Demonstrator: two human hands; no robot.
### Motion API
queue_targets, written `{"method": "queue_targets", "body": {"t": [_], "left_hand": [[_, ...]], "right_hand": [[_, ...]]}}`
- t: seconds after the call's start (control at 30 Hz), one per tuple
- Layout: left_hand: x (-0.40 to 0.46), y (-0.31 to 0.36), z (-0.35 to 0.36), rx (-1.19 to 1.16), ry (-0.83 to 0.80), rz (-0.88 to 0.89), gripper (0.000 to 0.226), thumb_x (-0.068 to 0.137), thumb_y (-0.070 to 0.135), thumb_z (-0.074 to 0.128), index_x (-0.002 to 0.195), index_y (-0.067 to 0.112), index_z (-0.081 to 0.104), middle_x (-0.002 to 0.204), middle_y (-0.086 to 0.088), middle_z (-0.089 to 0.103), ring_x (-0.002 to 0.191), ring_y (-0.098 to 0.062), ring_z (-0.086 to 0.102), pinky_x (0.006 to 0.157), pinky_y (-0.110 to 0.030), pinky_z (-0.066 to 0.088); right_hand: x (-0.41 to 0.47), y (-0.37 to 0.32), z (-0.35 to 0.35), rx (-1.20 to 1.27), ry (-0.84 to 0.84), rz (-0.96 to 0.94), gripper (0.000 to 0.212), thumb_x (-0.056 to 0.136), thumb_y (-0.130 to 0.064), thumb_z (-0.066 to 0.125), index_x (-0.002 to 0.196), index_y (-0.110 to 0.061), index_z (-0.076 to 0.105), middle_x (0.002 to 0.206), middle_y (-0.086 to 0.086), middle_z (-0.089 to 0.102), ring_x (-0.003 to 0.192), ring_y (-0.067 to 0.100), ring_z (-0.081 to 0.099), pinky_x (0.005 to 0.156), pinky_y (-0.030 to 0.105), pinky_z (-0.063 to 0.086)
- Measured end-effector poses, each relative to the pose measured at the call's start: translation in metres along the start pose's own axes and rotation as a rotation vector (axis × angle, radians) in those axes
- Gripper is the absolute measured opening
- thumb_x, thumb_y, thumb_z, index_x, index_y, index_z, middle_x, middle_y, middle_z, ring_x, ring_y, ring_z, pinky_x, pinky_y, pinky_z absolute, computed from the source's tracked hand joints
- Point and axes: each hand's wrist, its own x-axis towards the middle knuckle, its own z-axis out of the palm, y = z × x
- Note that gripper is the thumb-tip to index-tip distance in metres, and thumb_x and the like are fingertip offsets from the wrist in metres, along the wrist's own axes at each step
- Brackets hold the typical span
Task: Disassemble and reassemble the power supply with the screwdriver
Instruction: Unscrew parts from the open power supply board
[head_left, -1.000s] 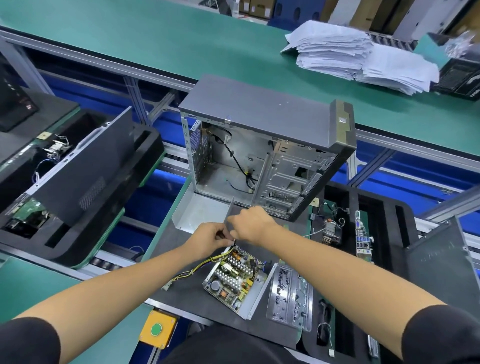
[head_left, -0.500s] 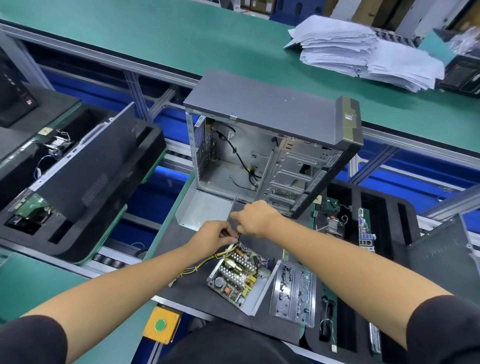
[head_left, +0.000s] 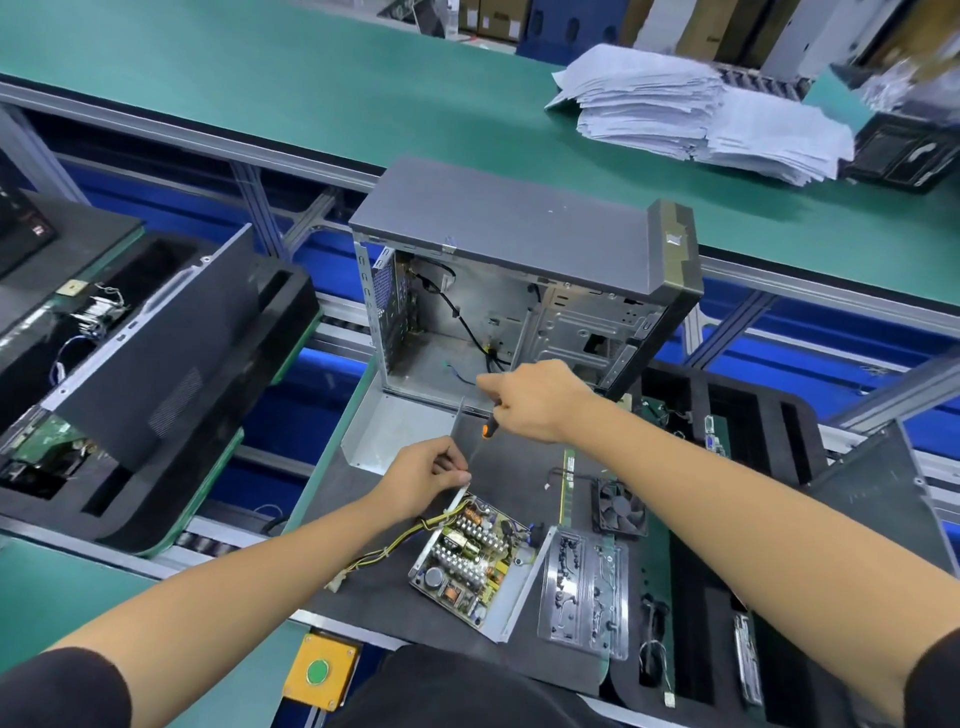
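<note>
left hand (head_left: 423, 475) pinches the far corner of the open power supply (head_left: 475, 564), which lies on the counter (head_left: 353, 587) just below it. right hand (head_left: 540, 400), gripping the screwdriver (head_left: 485, 430), has lifted away toward the computer case (head_left: 519, 291).

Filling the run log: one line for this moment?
left hand: pinches power supply corner | right hand: grips screwdriver | cover off

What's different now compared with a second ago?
The right hand, holding the screwdriver, has lifted away from the left hand toward the computer case. The left hand stays at the corner of the open power supply, which has not moved.
</note>
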Motion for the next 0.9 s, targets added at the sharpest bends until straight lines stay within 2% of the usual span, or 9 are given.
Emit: {"method": "queue_targets", "body": {"t": [0.13,0.27,0.43,0.63,0.73,0.83,0.9], "left_hand": [[0.005,0.004,0.001,-0.058,0.028,-0.012,0.013,0.087,0.011,0.078,0.092,0.008,0.067,0.08,-0.003,0.072,0.07,-0.009,0.066,0.07,-0.02,0.053],[0.005,0.002,0.002,-0.059,0.036,-0.025,0.013,0.089,0.012,0.077,0.094,0.008,0.066,0.083,-0.007,0.07,0.07,-0.011,0.062,0.071,-0.024,0.053],[0.007,0.002,0.005,-0.064,0.009,-0.009,0.012,0.089,0.014,0.077,0.094,0.011,0.065,0.081,-0.001,0.071,0.066,-0.003,0.064,0.066,-0.016,0.05],[0.009,0.003,0.008,-0.174,-0.026,-0.037,0.004,0.094,0.008,0.069,0.097,0.008,0.066,0.083,-0.009,0.076,0.076,-0.017,0.072,0.071,-0.022,0.056],[0.011,0.004,0.011,-0.225,-0.045,-0.066,0.005,0.096,0.004,0.066,0.101,0.004,0.065,0.087,-0.011,0.077,0.079,-0.019,0.074,0.072,-0.023,0.057],[0.013,0.005,0.015,-0.283,-0.076,-0.101,0.005,0.097,0.0,0.063,0.102,0.001,0.063,0.092,-0.014,0.076,0.081,-0.02,0.074,0.078,-0.032,0.06],[0.015,0.007,0.017,-0.329,-0.09,-0.123,0.006,0.098,-0.002,0.06,0.101,0.003,0.062,0.093,-0.016,0.076,0.08,-0.019,0.073,0.078,-0.033,0.058]], "right_hand": [[-0.006,0.006,-0.002,0.01,0.048,0.001,0.005,0.088,-0.026,0.043,0.093,-0.025,0.043,0.058,-0.006,0.047,0.053,0.012,0.043,0.049,0.031,0.021],[-0.011,0.01,-0.002,0.034,0.07,0.018,0.006,0.088,-0.026,0.044,0.09,-0.028,0.039,0.058,-0.007,0.043,0.053,0.011,0.039,0.049,0.031,0.02],[-0.013,0.012,-0.006,0.048,0.087,0.027,0.01,0.089,-0.026,0.044,0.088,-0.031,0.035,0.057,-0.007,0.041,0.052,0.009,0.037,0.05,0.031,0.019],[-0.014,0.016,-0.004,0.01,0.118,-0.002,0.011,0.088,-0.027,0.043,0.088,-0.032,0.033,0.055,-0.006,0.042,0.051,0.01,0.038,0.05,0.031,0.021],[-0.015,0.018,-0.001,0.002,0.14,-0.011,0.013,0.087,-0.027,0.042,0.085,-0.033,0.029,0.053,-0.006,0.042,0.049,0.011,0.038,0.049,0.031,0.018],[-0.017,0.021,0.001,0.005,0.153,-0.016,0.019,0.086,-0.028,0.04,0.083,-0.036,0.022,0.052,-0.004,0.044,0.048,0.013,0.04,0.048,0.031,0.018],[-0.019,0.025,0.003,0.008,0.163,-0.013,0.017,0.084,-0.029,0.04,0.083,-0.034,0.024,0.051,-0.003,0.043,0.048,0.014,0.041,0.048,0.031,0.018]]}}
